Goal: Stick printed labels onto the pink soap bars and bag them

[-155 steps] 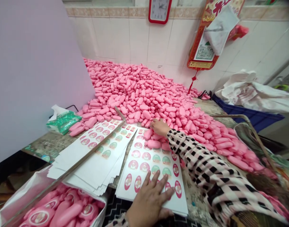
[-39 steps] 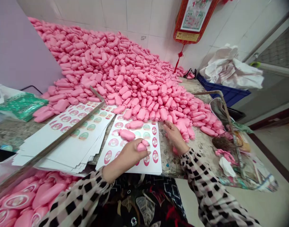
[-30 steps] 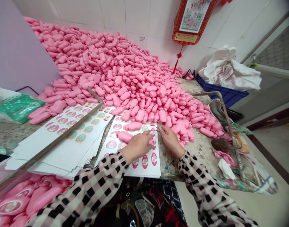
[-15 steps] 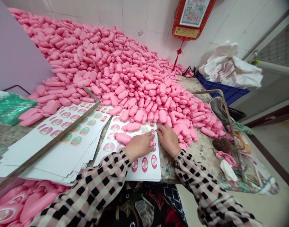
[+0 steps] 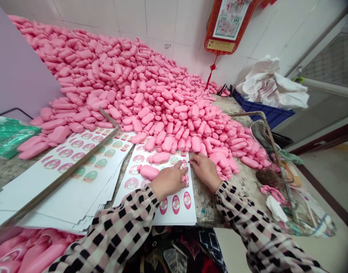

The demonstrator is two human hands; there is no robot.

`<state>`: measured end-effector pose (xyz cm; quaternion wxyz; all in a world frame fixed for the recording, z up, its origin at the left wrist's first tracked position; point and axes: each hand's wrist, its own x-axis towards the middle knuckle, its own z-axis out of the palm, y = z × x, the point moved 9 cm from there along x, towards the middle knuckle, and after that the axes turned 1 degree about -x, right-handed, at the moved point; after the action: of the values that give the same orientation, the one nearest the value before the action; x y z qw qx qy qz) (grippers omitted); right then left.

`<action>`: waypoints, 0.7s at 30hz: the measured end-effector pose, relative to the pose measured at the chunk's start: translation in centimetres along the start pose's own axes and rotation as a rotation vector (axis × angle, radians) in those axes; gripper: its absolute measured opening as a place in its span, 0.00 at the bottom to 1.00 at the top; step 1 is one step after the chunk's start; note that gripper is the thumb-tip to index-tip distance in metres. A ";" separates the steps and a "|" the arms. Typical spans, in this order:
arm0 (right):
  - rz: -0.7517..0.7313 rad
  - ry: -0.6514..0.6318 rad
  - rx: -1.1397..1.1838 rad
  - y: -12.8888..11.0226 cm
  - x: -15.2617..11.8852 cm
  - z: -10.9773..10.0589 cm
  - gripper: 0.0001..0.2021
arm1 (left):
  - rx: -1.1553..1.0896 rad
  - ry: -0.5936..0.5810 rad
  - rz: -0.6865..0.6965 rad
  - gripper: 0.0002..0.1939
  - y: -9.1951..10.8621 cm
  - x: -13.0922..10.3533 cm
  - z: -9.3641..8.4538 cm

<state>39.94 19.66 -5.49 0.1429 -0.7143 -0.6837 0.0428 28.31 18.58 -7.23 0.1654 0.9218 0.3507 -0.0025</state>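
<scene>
Stickers in pink and green cover a white label sheet [image 5: 178, 217] on the worktable. My left hand [image 5: 169, 180] rests over its right half, fingers curled and pressed together near an oval pink sticker [image 5: 184, 163]. A bit of pink shows beneath these fingers; what they hold is hidden. At the sheet's right edge, my right hand [image 5: 205, 172] is closed in a pinch on something small and dark, too small to name. Two pink bottles lie on the sheet: one [image 5: 149, 172] beside my left hand, another [image 5: 159, 157] farther back.
A large heap of pink bottles [image 5: 119, 83] fills the back of the worktable [image 5: 209, 212]. Left lies a stack of label sheets [image 5: 62, 193] under a metal bar [image 5: 68, 170]. A metal frame [image 5: 272, 140], a blue crate [image 5: 262, 108] and plastic bags stand right.
The view has tilted slightly, so the scene sits lower. My left fingers have shifted slightly on the sheet, and the oval sticker beside them shows more fully. My right hand keeps its pinch.
</scene>
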 end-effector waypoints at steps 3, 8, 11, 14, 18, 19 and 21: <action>-0.013 -0.029 -0.002 0.1 0.1 0.1 0.09 | -0.001 -0.001 0.001 0.28 0.0 0.1 0.0; -0.042 -0.065 0.034 0.1 0.2 0.2 0.08 | -0.005 -0.007 -0.003 0.28 0.0 0.0 0.1; -0.041 -0.058 0.058 0.1 0.3 0.1 0.08 | -0.011 -0.017 -0.006 0.28 -0.1 0.0 0.1; -0.037 -0.062 0.065 0.1 0.3 0.0 0.08 | -0.014 -0.025 -0.013 0.28 -0.2 0.0 0.2; -0.056 -0.098 0.091 0.0 0.4 0.0 0.08 | -0.017 -0.029 -0.016 0.29 -0.1 0.1 0.2; -0.053 -0.102 0.108 0.0 0.5 0.0 0.08 | -0.017 -0.030 -0.015 0.28 -0.1 0.1 0.2; -0.029 -0.096 0.153 0.2 0.5 0.1 0.07 | -0.017 -0.033 -0.012 0.28 -0.1 0.1 0.2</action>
<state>40.20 20.14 -5.55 0.1648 -0.6885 -0.6947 0.1269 28.35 18.61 -7.46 0.1789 0.9180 0.3537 -0.0156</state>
